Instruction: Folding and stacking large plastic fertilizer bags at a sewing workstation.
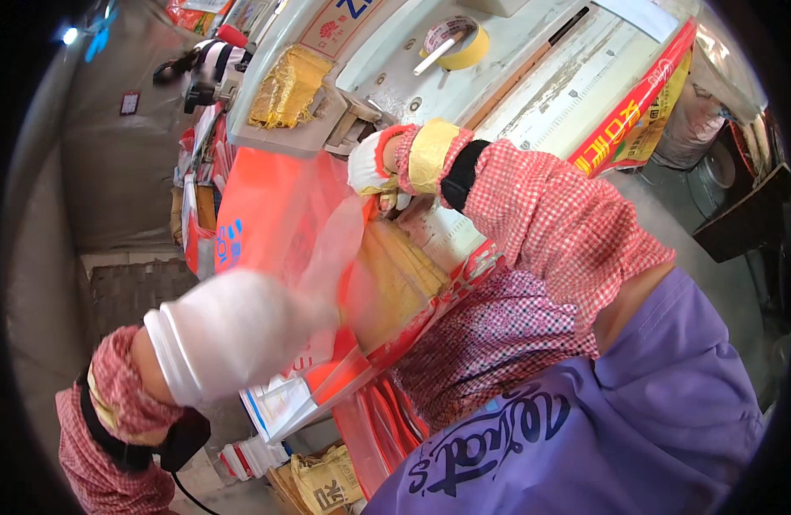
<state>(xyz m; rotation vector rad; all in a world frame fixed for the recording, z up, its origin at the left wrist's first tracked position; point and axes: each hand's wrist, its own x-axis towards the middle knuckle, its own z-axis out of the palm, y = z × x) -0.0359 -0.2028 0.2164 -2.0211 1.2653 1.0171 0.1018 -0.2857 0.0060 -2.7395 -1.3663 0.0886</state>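
Observation:
My left hand (241,330), in a white knit glove, is smeared by motion over the left side of a red printed plastic bag (267,202); its fingers cannot be made out. My right hand (380,167), gloved in white with a red-orange cuff, is beside the bag's upper right edge, next to a white machine (280,86). Its fingers are curled together, and what they hold is hidden. Between the two hands a yellowish-brown panel (404,270) shows, with a red printed border along its right side.
A yellow tape roll (464,47) with a white stick lies on the machine's bed. To the right runs a white worktop (541,94) with ruler marks and a red-and-yellow packet (640,107). Folded red bags (383,429) hang below, near a brown paper sack (327,481).

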